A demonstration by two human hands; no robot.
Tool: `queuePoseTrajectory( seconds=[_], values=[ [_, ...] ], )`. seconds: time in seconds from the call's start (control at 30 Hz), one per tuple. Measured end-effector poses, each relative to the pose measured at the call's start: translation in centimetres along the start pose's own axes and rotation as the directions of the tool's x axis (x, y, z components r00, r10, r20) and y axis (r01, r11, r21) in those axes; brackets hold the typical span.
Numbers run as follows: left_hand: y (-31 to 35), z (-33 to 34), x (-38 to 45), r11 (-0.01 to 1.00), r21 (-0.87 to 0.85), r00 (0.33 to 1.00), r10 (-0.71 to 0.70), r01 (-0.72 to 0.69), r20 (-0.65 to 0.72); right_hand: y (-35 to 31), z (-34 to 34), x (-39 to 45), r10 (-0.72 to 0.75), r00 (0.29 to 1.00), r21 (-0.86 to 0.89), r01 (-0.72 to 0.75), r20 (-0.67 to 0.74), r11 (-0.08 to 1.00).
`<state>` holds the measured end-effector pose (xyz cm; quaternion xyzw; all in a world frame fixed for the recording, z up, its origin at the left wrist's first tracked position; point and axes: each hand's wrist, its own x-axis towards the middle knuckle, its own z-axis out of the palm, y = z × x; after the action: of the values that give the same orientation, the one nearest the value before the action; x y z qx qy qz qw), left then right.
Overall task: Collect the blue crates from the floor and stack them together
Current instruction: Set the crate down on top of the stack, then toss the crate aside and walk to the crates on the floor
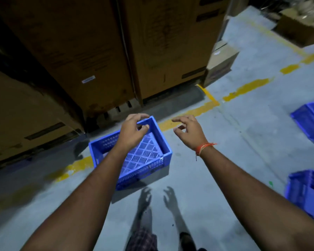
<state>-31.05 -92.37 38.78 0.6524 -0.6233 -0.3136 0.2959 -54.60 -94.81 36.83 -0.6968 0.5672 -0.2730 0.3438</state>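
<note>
both hands [132, 132] [188, 130] over blue crate [143, 156], fingers curled open, holding nothing; carton label [88, 79] unreadable.

Nothing could be read: the white sticker [88, 79] on the tall cardboard box [67, 51] was blurred, and the raised lettering on the blue crate [110, 140] wall too small.

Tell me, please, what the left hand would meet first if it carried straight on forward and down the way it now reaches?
Most likely the far rim of the blue crate: the left hand hangs open just above that corner, fingers curled toward it. Depth is hard to judge from one view.
</note>
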Motion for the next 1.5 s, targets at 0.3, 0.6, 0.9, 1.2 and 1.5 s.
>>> queuePoseTrajectory(
  seconds=[0.3, 0.6, 0.9, 1.2, 1.5],
  values=[
    [9.8, -1.0, 0.2, 0.977, -0.071, 0.943, 0.215, -0.204, 0.253, -3.1, -8.1, -9.7, 0.195, 0.93, 0.068, -0.183, -0.312, 0.981],
    [13.1, 5.7, -1.4, 0.88, -0.222, 0.633, 0.46, -0.421, 0.622, -2.0, -8.6, -26.0, 0.561, 0.553, 0.277, -0.515, -0.616, 0.811],
    [19.4, 16.1, -12.3, 0.819, -0.341, 0.238, 0.484, -0.461, 0.842, -3.1, -5.3, -42.7, 0.717, 0.108, 0.53, -0.6, -0.689, 0.6],
    [24.6, 23.1, -21.8, 0.758, -0.393, 0.089, 0.506, -0.52, 0.858, -0.4, -5.5, -54.2, 0.734, -0.032, 0.612, -0.576, -0.679, 0.542],
    [28.7, 28.2, -26.1, 0.744, -0.376, 0.084, 0.499, -0.552, 0.863, 4.8, -8.2, -59.5, 0.738, -0.019, 0.65, -0.489, -0.675, 0.582]
  ],
)
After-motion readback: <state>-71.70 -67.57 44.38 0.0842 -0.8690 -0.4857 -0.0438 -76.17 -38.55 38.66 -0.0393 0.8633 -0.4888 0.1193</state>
